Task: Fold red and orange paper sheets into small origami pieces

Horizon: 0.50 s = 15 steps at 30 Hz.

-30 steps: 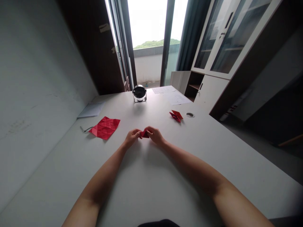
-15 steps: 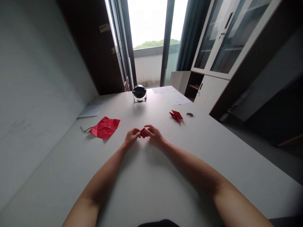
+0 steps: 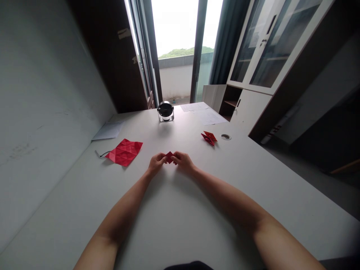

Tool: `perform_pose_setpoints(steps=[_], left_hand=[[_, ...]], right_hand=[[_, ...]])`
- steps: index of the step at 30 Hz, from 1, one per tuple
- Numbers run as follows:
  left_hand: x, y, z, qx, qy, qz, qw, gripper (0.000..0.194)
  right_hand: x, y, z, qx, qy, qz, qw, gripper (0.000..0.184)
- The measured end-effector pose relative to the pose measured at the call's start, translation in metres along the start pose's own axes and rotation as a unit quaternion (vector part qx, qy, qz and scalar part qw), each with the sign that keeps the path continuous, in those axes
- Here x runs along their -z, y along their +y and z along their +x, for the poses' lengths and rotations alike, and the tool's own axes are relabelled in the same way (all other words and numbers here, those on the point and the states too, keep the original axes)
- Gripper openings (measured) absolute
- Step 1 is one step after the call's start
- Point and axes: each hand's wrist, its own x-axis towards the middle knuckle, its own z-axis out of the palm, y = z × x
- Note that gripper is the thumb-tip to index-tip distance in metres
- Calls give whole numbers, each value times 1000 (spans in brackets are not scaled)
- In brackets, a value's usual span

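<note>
Between my hands is a small red folded paper (image 3: 169, 157), shaped like a diamond, just above or on the white table (image 3: 168, 225). My left hand (image 3: 157, 162) pinches its left corner. On the other side my right hand (image 3: 182, 160) is closed with thumb and fingers on the right corner. Off to the left lies a larger creased sheet of red paper (image 3: 125, 152), partly opened out flat. To the right rest red folded paper pieces (image 3: 209, 138), some with an orange edge. My fingers cover the outer corners of the held paper.
A round black device on a metal stand (image 3: 165, 111) stands at the table's far edge. White papers (image 3: 206, 113) lie at the back right, another sheet (image 3: 108, 130) by the left wall. A cable hole (image 3: 225, 137) sits in the tabletop. A dark cord (image 3: 104, 154) touches the creased sheet.
My right hand's raised fingers have come down and closed on the paper's right side. The paper has shifted slightly to the left and up. My left hand has barely moved.
</note>
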Motion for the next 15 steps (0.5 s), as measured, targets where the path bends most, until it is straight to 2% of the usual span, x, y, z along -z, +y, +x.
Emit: perform_pose_setpoints(steps=[3, 9, 15], left_hand=[[2, -3, 1, -1, 20, 6, 1000, 32], [2, -5, 1, -1, 11, 23, 1000, 32], [3, -5, 2, -3, 32, 8, 999, 34]], right_hand=[[1, -1, 0, -1, 9, -19, 1000, 28], [3, -6, -2, 18, 8, -53, 998, 28], [2, -6, -2, 10, -3, -29, 1000, 32]])
